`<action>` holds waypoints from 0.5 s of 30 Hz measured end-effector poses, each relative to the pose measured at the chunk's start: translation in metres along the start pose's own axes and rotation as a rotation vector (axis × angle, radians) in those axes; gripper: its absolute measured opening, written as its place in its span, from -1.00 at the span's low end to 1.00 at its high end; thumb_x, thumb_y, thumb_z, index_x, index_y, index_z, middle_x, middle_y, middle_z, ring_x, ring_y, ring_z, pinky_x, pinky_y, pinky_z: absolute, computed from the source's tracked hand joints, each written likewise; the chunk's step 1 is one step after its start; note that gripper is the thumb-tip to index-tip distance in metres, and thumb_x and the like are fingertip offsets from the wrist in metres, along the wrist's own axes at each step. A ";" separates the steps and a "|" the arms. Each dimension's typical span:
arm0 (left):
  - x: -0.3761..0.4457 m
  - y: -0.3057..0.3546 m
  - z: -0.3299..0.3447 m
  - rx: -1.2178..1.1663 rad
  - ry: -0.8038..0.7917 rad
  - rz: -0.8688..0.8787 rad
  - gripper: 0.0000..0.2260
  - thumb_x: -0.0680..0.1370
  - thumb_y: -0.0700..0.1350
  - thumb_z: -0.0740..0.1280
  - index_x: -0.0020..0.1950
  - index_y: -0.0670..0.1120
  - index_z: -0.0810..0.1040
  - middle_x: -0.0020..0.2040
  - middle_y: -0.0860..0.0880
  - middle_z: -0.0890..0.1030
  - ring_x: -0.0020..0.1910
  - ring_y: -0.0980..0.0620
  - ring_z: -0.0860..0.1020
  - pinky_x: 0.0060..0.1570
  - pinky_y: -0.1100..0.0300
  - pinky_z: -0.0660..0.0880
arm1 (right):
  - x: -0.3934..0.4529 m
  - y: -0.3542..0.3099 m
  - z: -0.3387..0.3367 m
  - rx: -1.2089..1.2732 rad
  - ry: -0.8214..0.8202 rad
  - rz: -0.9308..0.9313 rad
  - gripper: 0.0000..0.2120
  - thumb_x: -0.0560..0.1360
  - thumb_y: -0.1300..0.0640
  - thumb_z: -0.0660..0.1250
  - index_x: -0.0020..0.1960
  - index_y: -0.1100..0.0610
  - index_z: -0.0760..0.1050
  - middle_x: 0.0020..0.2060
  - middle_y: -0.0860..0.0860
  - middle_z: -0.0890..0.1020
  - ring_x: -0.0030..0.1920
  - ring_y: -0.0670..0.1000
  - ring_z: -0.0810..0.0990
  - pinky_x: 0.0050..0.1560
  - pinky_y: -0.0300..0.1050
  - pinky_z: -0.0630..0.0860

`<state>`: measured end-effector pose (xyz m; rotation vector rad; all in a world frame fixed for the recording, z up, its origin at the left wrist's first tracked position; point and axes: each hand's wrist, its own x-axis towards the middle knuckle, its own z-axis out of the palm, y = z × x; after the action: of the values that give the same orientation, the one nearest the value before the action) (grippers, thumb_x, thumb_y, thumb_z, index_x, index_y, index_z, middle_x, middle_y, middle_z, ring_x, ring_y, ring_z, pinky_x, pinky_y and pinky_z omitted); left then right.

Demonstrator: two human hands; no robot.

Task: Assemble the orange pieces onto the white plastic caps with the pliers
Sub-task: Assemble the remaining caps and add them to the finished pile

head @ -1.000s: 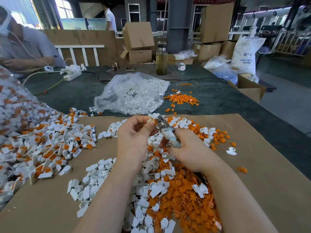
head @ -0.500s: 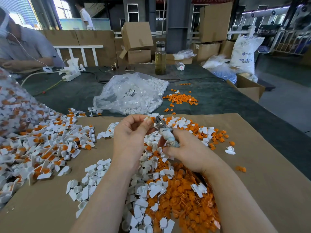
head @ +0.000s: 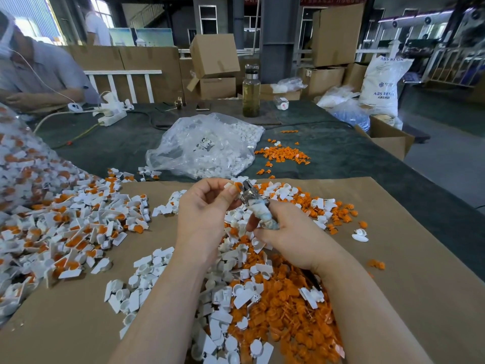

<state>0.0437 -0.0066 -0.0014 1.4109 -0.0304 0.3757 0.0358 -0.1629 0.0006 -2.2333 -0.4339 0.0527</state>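
Pliers (head: 256, 206) are gripped in the right hand (head: 294, 237) and pressed to a cap (head: 234, 185) pinched by the left hand (head: 207, 208), above mixed parts heaped on cardboard (head: 393, 258).

1. We see a dark green table (head: 341, 153) with a brown cardboard sheet (head: 420, 258) under both hands.
2. Loose white caps (head: 147, 292) and orange pieces (head: 288, 311) lie heaped below the hands.
3. Beyond the hands lies a clear bag (head: 204, 148).
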 end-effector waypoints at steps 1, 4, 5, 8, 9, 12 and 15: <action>0.000 0.000 0.000 -0.001 0.001 -0.004 -0.89 0.52 -0.30 0.41 -0.14 -0.11 0.63 -0.29 0.01 0.67 -0.30 0.11 0.61 -0.19 0.28 0.58 | 0.000 0.000 0.000 -0.003 0.001 0.002 -0.89 0.52 0.09 0.37 -0.12 -0.06 0.45 -0.28 -0.13 0.52 -0.35 -0.25 0.50 -0.41 -0.39 0.34; 0.000 -0.001 0.001 -0.011 0.005 -0.016 -0.87 0.52 -0.31 0.41 -0.15 -0.10 0.63 -0.30 0.02 0.67 -0.31 0.11 0.61 -0.21 0.28 0.58 | 0.000 0.003 0.001 -0.020 -0.007 0.012 -0.94 0.53 0.09 0.35 -0.07 -0.04 0.49 -0.25 -0.11 0.55 -0.31 -0.17 0.52 -0.37 -0.32 0.38; 0.000 -0.002 0.001 -0.013 0.007 -0.018 -0.87 0.52 -0.31 0.41 -0.16 -0.10 0.63 -0.31 0.02 0.67 -0.32 0.11 0.61 -0.21 0.28 0.58 | 0.000 0.004 0.001 -0.034 -0.004 0.010 -0.96 0.53 0.10 0.35 -0.07 -0.03 0.51 -0.25 -0.11 0.55 -0.32 -0.16 0.51 -0.38 -0.31 0.39; -0.001 -0.003 0.002 -0.023 0.016 -0.034 -0.88 0.52 -0.31 0.41 -0.16 -0.12 0.63 -0.30 -0.01 0.67 -0.31 0.08 0.61 -0.16 0.19 0.59 | 0.002 0.008 0.001 -0.058 0.008 0.005 -0.92 0.54 0.10 0.34 -0.11 -0.04 0.50 -0.29 -0.10 0.53 -0.38 -0.21 0.48 -0.44 -0.33 0.37; -0.001 -0.003 0.002 -0.028 0.019 -0.042 -0.89 0.52 -0.31 0.41 -0.15 -0.12 0.63 -0.29 -0.03 0.67 -0.31 0.06 0.61 -0.12 0.14 0.59 | 0.002 0.009 0.001 -0.076 0.014 0.011 -0.89 0.54 0.10 0.34 -0.14 -0.03 0.47 -0.30 -0.09 0.53 -0.40 -0.21 0.47 -0.46 -0.34 0.37; -0.001 -0.003 0.002 -0.038 0.025 -0.051 -0.89 0.52 -0.30 0.41 -0.16 -0.12 0.64 -0.28 -0.05 0.67 -0.30 0.05 0.61 -0.10 0.10 0.59 | 0.004 0.011 0.001 -0.119 0.023 0.023 -0.84 0.54 0.08 0.35 -0.19 -0.03 0.42 -0.32 -0.07 0.52 -0.43 -0.20 0.45 -0.48 -0.32 0.36; -0.001 -0.003 0.002 -0.053 0.017 -0.069 -0.90 0.51 -0.30 0.41 -0.15 -0.12 0.64 -0.29 -0.02 0.68 -0.31 0.08 0.62 -0.17 0.21 0.58 | 0.004 0.011 0.001 -0.132 0.019 0.023 -0.87 0.54 0.07 0.34 -0.16 -0.01 0.43 -0.30 -0.06 0.53 -0.40 -0.16 0.45 -0.48 -0.32 0.34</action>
<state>0.0441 -0.0094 -0.0036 1.3522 0.0219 0.3280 0.0428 -0.1675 -0.0083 -2.3673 -0.4119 0.0157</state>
